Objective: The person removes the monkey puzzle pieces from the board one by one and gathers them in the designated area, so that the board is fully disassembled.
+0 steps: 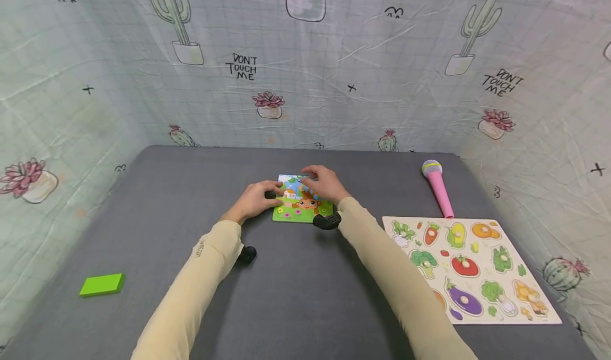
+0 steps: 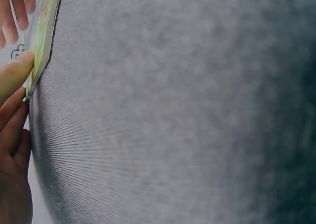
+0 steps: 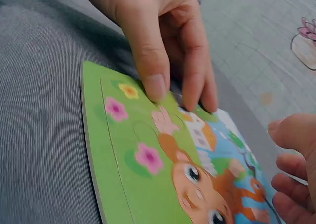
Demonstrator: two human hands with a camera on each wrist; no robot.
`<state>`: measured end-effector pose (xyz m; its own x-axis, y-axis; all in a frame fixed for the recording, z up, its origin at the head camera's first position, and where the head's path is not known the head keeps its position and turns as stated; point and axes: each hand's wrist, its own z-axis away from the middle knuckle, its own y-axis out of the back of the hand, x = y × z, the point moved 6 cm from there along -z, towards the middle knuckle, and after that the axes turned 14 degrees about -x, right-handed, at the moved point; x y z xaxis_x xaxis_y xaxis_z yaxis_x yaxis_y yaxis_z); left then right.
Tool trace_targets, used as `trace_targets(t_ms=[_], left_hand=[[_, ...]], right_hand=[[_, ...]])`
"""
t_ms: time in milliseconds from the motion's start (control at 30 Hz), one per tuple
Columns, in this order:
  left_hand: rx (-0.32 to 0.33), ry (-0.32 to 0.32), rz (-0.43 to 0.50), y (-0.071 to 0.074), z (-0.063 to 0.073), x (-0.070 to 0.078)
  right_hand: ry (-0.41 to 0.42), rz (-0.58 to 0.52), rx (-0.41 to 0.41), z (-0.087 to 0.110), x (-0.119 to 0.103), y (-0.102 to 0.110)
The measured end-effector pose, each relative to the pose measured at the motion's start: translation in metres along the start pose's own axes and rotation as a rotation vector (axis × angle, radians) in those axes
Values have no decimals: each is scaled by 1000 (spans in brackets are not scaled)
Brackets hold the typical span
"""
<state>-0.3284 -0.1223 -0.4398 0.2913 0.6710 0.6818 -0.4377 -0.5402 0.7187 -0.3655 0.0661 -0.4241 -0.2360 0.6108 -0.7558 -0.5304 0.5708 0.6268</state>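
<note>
Grey tabletop point(image 1: 281, 291), puzzle point(image 1: 291, 213) against left grip point(image 1: 254, 199)

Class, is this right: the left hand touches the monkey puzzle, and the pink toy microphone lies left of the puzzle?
No: the head view shows the pink toy microphone lying right of the monkey puzzle. The left hand does touch it.

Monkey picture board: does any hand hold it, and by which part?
The left hand touches the board at its left edge; a grip cannot be told. The right hand shows no hold.
</note>
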Motion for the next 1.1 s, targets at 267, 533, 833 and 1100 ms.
trace_targets(t_ms=[267,533,833,1100], left_hand=[[24,-35,-50,2,1,3],[19,-9,-54,3,-4,4],[5,39,-22,5,-8,-3],[10,21,-31,5,-10,-1]], right_hand=[[-10,-30,-5,-16,-4,-13],[-34,11,-13,-22,-7,-18],[-15,154,-24,-32,-15,-24],[-34,201,-33,-33,-14,-26]])
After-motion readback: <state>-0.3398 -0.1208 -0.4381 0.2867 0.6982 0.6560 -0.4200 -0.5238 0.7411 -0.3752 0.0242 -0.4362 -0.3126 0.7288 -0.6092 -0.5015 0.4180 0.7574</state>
